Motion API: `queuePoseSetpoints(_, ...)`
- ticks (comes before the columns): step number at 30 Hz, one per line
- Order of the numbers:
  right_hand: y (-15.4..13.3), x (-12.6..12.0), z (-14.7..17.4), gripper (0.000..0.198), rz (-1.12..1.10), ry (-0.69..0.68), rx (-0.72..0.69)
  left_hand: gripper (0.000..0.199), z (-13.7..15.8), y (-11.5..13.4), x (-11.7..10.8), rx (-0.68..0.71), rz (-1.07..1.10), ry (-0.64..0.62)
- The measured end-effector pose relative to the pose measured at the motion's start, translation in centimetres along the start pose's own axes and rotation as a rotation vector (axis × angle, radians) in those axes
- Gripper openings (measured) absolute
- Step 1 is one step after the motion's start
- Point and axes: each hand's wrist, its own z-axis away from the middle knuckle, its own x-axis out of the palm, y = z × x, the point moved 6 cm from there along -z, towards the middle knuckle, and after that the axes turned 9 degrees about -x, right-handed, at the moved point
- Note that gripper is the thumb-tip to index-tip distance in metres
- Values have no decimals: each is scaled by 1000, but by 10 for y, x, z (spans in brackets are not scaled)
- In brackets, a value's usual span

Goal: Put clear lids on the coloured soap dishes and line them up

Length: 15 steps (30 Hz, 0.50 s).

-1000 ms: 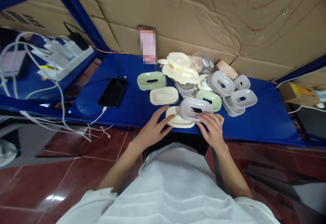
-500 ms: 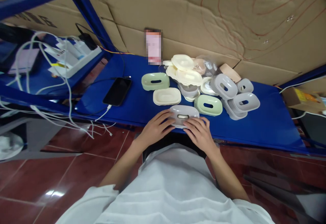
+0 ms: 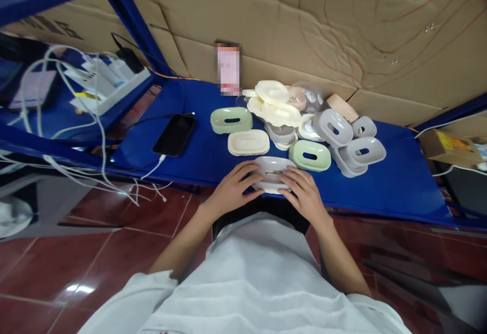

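A grey oval soap dish [image 3: 272,163] with a slot in its middle lies at the table's front edge, a strip of something white showing beneath it. My left hand [image 3: 236,187] grips its left end, fingers on the rim and thumb low at the front. From the right, my right hand [image 3: 304,188] clasps the other end, its fingers reaching over the dish. Just behind are a cream oval tray [image 3: 248,142] and a light green soap dish [image 3: 310,155]. Another green dish [image 3: 231,120] sits farther back on the left.
Cream pieces [image 3: 281,114] are heaped at the back, near clear plastic wrapping [image 3: 314,101]. Several grey dishes [image 3: 366,150] stand to the right. A black phone [image 3: 174,135] with a cable lies on the blue table [image 3: 403,182]. Another phone [image 3: 230,69] leans against the cardboard [image 3: 266,30].
The grey dish has tilted slightly, and the white strip beneath its front now shows more. My right hand's fingers have moved farther over its right end.
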Motion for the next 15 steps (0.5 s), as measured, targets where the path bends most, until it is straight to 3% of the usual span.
queuePoseSetpoints(4,-2,0,1,52,-5,-23,-32,34,2,1,0,34,-16,17)
queuePoseSetpoints(15,-3,6,6,42,-38,-22,-43,21,3,-1,5,28,5,0)
